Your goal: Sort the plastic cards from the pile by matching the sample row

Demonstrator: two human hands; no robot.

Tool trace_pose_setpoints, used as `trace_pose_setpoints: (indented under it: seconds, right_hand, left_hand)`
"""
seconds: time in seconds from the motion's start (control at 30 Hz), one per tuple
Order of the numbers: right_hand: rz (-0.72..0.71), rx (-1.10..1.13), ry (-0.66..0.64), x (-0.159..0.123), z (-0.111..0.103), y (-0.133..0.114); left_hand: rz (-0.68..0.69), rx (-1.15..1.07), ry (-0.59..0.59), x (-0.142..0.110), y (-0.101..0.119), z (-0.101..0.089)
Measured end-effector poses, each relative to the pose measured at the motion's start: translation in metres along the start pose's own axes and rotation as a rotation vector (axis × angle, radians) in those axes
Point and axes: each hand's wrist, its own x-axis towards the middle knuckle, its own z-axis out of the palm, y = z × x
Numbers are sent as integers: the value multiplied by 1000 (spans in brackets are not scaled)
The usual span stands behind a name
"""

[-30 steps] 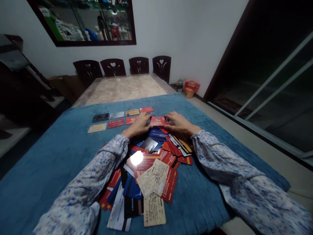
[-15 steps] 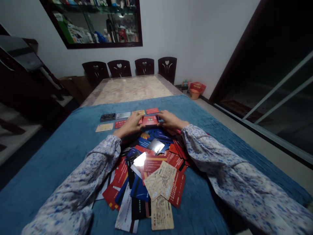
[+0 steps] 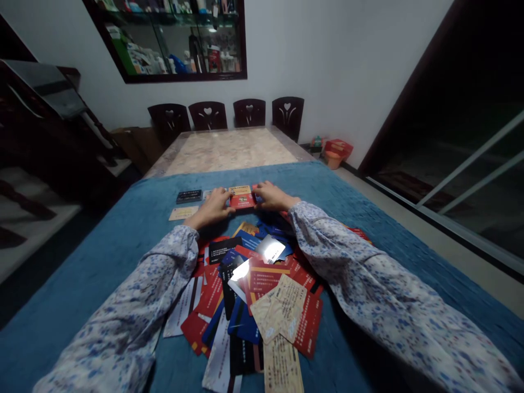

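Observation:
Beyond a loose pile of cards, my left hand [image 3: 211, 209] and my right hand [image 3: 273, 196] pinch a red card [image 3: 243, 201] by its opposite short sides. Whether more cards lie beneath it I cannot tell. Just behind it shows a yellow card [image 3: 239, 190]. Left of my left hand lie a black card [image 3: 189, 196] and a cream card [image 3: 183, 213]; my fingers partly cover other cards there. Nearer to me spreads the pile, with a red card with a gold stripe [image 3: 262, 279], a beige card [image 3: 288, 305] and a silver card [image 3: 270, 249] among several others.
A blue cloth [image 3: 139, 240] covers the near part of the table, whose marble-patterned top [image 3: 237, 146] shows beyond it. Several dark chairs [image 3: 249, 113] line the far end. On the right floor stands an orange bucket [image 3: 333, 159], near a sliding door [image 3: 450, 180].
My hands have carried the red card slightly left and toward the yellow card, relative to the table. The camera view has shifted a little, so the whole scene sits further right.

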Motion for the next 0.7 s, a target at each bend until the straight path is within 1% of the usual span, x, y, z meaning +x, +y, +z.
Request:
trace_pose_setpoints:
  seconds: [0.23,0.5,0.7]
  right_hand:
    - [-13,-34,-47,16,6,-2]
    - [-3,-49,-80,27,13,3]
    - [22,-42,-90,32,17,7]
  left_hand:
    - [-91,51,-70,1,-2,1]
    - [-133,63,-122,7,-1,4]
    - [-131,76,-158,10,-1,6]
